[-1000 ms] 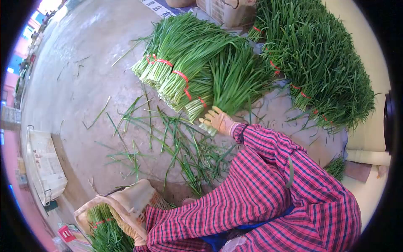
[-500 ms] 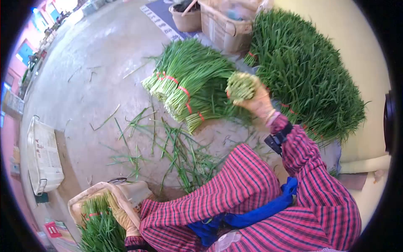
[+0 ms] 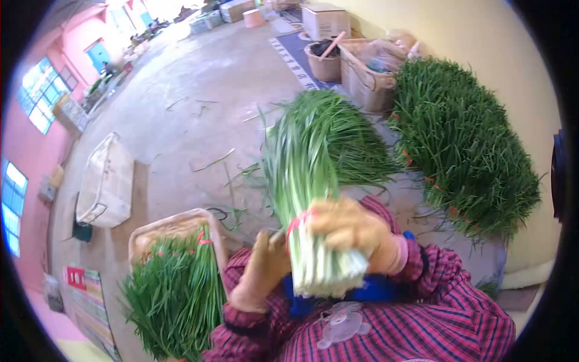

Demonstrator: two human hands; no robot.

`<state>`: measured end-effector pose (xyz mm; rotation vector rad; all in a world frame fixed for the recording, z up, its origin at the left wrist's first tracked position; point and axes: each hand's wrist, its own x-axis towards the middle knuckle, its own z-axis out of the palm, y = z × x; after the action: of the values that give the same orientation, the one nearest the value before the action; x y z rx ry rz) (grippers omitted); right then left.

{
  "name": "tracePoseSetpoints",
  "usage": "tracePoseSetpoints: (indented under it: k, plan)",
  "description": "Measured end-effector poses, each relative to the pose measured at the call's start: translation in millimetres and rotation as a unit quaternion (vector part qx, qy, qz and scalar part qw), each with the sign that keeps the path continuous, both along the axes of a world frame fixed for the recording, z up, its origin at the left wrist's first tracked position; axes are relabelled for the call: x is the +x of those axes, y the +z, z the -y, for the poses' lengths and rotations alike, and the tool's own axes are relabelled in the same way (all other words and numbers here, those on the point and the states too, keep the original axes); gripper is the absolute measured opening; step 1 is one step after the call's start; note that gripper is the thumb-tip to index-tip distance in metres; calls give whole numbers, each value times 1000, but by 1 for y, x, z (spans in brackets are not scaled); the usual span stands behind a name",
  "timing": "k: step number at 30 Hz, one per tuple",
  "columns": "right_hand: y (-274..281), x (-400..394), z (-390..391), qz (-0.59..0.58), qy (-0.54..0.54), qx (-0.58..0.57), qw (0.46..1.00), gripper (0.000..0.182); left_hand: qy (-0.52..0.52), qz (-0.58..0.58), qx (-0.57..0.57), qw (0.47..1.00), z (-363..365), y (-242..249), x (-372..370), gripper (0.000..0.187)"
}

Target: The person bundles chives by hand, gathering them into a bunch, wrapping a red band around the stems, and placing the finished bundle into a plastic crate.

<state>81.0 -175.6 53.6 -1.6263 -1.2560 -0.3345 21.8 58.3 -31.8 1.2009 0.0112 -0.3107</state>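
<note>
In front of my chest, my right hand (image 3: 356, 232), in a tan glove, is wrapped round a bunch of garlic chives (image 3: 301, 205). A red band ties the bunch; its pale cut ends point toward me and its green leaves fan away. My left hand (image 3: 262, 265), gloved too, is raised just left of the bunch with its fingers pointing up and apart. To its left stands a basket (image 3: 137, 232) with banded chive bunches (image 3: 175, 289) in it. Behind the held bunch, more chives (image 3: 356, 136) lie on the floor, partly hidden by it.
A large heap of banded chives (image 3: 470, 145) lies along the wall at right. A crate (image 3: 365, 81), a bucket (image 3: 324, 67) and a cardboard box (image 3: 325, 23) stand at the back. Left is a white crate (image 3: 111, 181). Loose leaves (image 3: 244, 172) are strewn on the floor.
My right hand has brought the bunch from beside the floor pile to my chest. My left hand has come out of the basket and up beside the bunch. The view has tilted up.
</note>
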Motion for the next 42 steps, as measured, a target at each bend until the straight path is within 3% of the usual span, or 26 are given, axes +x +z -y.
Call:
tracePoseSetpoints:
  k: [1,3,5,7,9,11,12,13,15,17,18,19,21,23,25,27,29,33,35,37,39,42]
  plan:
    - [-9,-15,-9,27,30,-43,998,37,0,-168,-349,922,15,26,0,71]
    - [-18,-47,-18,140,44,-146,978,32,-54,-199,-506,837,18,41,-10,67]
    - [-22,-59,-11,142,38,-181,972,33,107,-171,-390,898,17,23,-15,63]
    - [-27,-57,6,131,6,-254,958,48,136,-160,-352,912,5,3,-15,61]
    - [-30,-54,18,-134,-22,-132,982,56,188,-126,-284,932,-3,-2,-16,58]
    - [-43,-50,17,-461,-58,-25,885,66,226,-106,-258,933,1,8,-18,53]
    - [-65,-34,11,-491,-19,41,870,74,228,-41,-193,954,7,21,-19,50]
    - [-56,-28,3,-490,-23,48,870,74,226,26,-127,966,15,35,-21,47]
    - [-31,-18,-38,-530,27,149,834,79,239,51,-94,965,33,42,-19,46]
    - [-36,-15,-64,-432,-64,118,892,74,293,30,-27,955,37,26,-18,49]
    - [-32,-12,-67,-471,-64,157,866,66,325,62,-18,944,53,51,-19,50]
    - [-32,-11,-64,-470,-66,164,865,66,319,64,-13,945,49,50,-19,50]
    - [-34,-14,-54,-558,18,280,781,58,350,7,-78,933,35,40,-26,52]
    - [-35,-21,-45,-590,12,293,752,55,341,36,-95,934,32,31,-29,53]
    - [-47,-22,-44,-557,-8,303,773,56,329,35,-118,936,36,36,-31,54]
    - [-54,-26,-42,-582,10,316,749,57,327,19,-119,937,36,33,-32,50]
    - [-65,-30,-42,-500,-74,236,830,59,316,29,-38,948,44,42,-30,47]
    - [-50,-38,-43,-476,-67,221,849,58,307,26,49,950,47,25,-24,43]
    - [-61,-34,-41,-503,-70,230,830,55,304,-1,22,952,46,27,-25,43]
    - [-65,-28,-33,-487,-120,178,846,50,343,-5,-62,937,46,29,-25,45]
    - [-72,-23,-32,-581,-43,286,761,44,315,-10,-62,947,34,15,-24,51]
    - [-80,-21,-29,-614,-39,296,731,40,318,-12,-92,944,31,11,-26,52]
